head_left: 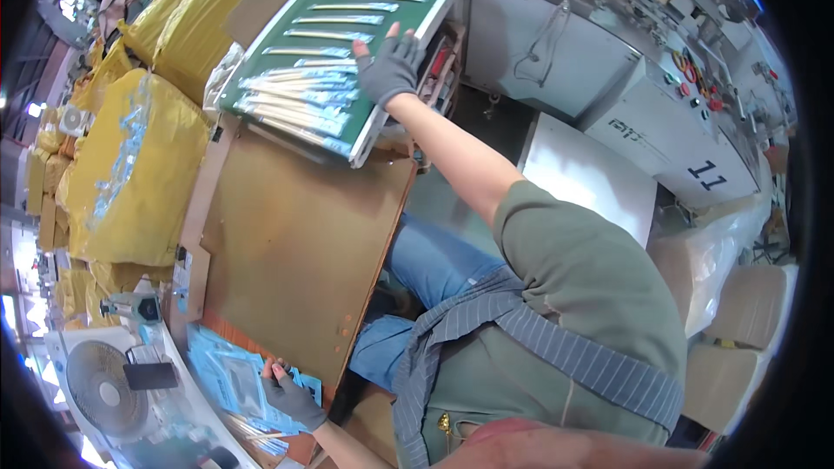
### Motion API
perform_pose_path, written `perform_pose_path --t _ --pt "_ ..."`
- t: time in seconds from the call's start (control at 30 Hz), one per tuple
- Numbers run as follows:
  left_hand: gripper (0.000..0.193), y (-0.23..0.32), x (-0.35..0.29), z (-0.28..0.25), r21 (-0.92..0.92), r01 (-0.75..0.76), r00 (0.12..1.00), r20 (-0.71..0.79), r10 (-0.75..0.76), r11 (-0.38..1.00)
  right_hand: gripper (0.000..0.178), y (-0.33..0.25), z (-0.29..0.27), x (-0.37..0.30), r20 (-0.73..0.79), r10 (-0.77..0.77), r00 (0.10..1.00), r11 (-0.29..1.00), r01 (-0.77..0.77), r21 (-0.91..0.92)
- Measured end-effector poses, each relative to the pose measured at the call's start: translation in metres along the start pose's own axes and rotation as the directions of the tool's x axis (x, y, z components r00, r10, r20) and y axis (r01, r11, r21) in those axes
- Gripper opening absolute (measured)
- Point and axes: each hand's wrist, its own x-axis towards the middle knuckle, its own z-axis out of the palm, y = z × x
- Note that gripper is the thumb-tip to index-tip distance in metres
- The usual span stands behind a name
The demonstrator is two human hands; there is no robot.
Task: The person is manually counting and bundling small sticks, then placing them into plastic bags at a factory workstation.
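My right hand point(390, 65), in a grey fingerless glove, reaches over the edge of a green conveyor belt point(287, 30). Its fingers are spread and hold nothing. Beside it, a heap of wrapped pale sticks point(300, 100), like chopsticks in clear and blue sleeves, lies across the belt's near end. Further up the belt, more wrapped sticks come in spaced rows. My left hand point(293, 395), in a matching glove, is over a pile of light blue printed plastic bags point(230, 373) at the lower left. Its fingers are slightly bent and apart, with nothing visible in them.
A brown board table point(295, 234) lies between my hands. Big yellow sacks point(135, 174) stand along the left. A fan point(109, 386) and loose wrapped sticks point(261, 434) are at the lower left. White machine cabinets point(547, 43) fill the far right; a person point(113, 9) is in the distance.
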Motion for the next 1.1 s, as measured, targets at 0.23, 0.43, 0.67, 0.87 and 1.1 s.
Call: perform_pose_path --t 0.23,0.43,0.67,0.87,1.1 --pt "0.028 0.008 0.032 0.084 0.164 -0.206 0.967 0.182 0.176 0.965 0.087 -0.034 0.004 -0.019 0.553 -0.201 0.809 0.979 0.182 0.088" --pt "0.044 -0.044 0.055 0.122 0.454 -0.25 0.968 0.121 0.219 0.855 0.079 0.01 0.003 0.028 0.222 -0.299 0.928 0.952 0.275 0.133" --pt "0.06 -0.063 0.093 0.154 0.694 -0.227 0.952 0.009 0.306 0.683 0.083 0.073 -0.013 0.065 0.134 -0.205 0.969 0.961 0.226 -0.161" --pt "0.059 -0.062 0.113 0.17 0.689 -0.28 0.942 0.062 0.331 0.669 0.087 0.047 0.008 0.028 0.17 -0.283 0.944 0.932 0.313 -0.185" --pt "0.047 -0.045 0.12 0.188 0.715 -0.404 0.894 0.177 0.412 0.571 0.086 0.046 0.007 0.028 0.093 -0.262 0.96 0.953 0.273 -0.132"
